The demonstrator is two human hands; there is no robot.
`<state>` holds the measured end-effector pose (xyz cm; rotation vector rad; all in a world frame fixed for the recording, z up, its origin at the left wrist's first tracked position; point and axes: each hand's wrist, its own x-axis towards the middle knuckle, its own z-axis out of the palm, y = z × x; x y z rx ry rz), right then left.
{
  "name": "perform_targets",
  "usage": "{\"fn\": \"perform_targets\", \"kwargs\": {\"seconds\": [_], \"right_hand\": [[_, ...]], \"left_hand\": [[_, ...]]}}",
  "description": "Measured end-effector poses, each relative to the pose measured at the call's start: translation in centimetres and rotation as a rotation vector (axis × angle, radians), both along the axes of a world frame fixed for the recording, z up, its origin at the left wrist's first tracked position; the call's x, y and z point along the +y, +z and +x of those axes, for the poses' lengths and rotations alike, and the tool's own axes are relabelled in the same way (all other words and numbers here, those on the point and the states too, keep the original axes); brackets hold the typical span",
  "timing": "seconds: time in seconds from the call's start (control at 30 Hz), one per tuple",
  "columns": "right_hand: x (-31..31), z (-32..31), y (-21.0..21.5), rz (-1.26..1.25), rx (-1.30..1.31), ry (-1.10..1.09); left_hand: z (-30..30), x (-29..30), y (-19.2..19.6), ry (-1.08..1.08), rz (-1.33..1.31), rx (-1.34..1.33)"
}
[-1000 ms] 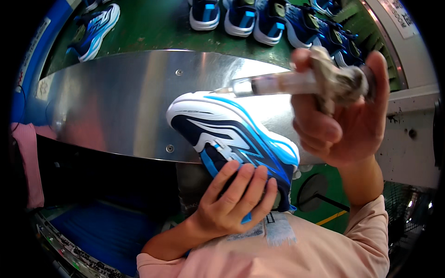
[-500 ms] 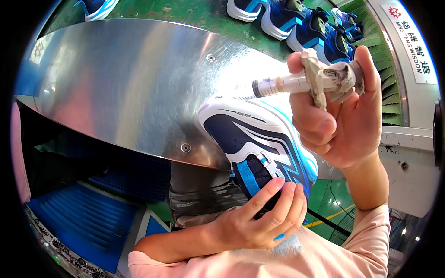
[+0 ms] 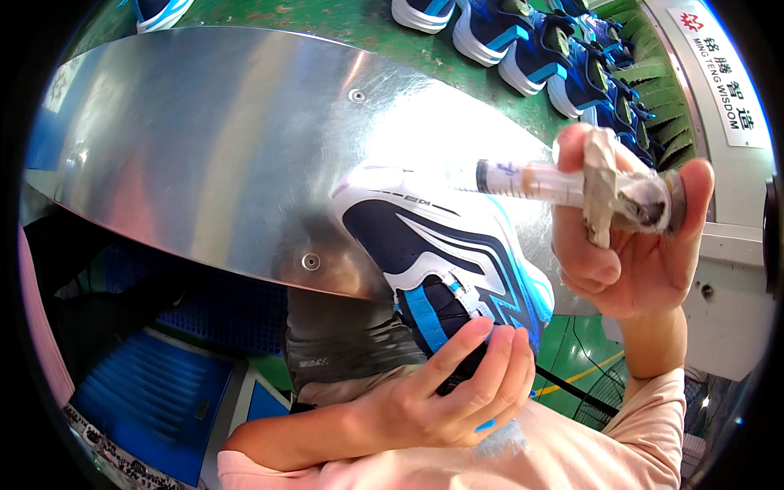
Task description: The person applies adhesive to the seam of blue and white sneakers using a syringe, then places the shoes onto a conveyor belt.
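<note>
A navy, white and blue sneaker (image 3: 457,261) is tilted on its side, its toe over the edge of the metal table. My left hand (image 3: 469,388) is closed on the shoe's collar, fingers wrapped at the opening. In my right hand (image 3: 625,265) is a clear plastic syringe (image 3: 535,181), pointing left at the seam between upper and white sole. Fingers curl round its barrel and my thumb presses the plunger end. Beige tape or dried material wraps the syringe's flange and plunger. Glare hides whether the tip touches the shoe.
The polished metal table (image 3: 204,147) spans the middle and left. Beyond it, several similar sneakers (image 3: 539,57) stand on a green surface (image 3: 318,20), another (image 3: 159,15) at far left. A white machine housing (image 3: 719,98) with green flaps rises at right; a blue panel (image 3: 155,400) lies lower left.
My right hand and the syringe have moved right and down, along the sole seam towards the heel. My left hand keeps its hold on the shoe. The whole view has shifted slightly.
</note>
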<state>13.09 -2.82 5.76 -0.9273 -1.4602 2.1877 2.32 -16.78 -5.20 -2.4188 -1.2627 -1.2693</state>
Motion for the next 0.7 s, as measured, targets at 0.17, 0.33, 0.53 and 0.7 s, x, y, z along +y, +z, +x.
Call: {"fn": "perform_targets", "kwargs": {"seconds": [0.17, 0.33, 0.53, 0.7], "right_hand": [[-1.9, 1.3, -0.4, 0.077, -0.018, -0.098], [-3.9, 4.9, -1.5, 0.044, 0.106, -0.198], [-6.5, 6.7, -2.5, -0.036, 0.162, -0.25], [-8.0, 7.3, -2.1, -0.115, 0.081, -0.246]], "left_hand": [[-1.5, 0.0, 0.3, -0.015, -0.012, 0.03], [-1.4, -0.2, 1.5, -0.021, -0.123, 0.062], [-1.5, -0.2, 2.4, -0.001, -0.2, 0.125], [-2.3, -0.2, 2.8, 0.046, -0.203, 0.199]]}}
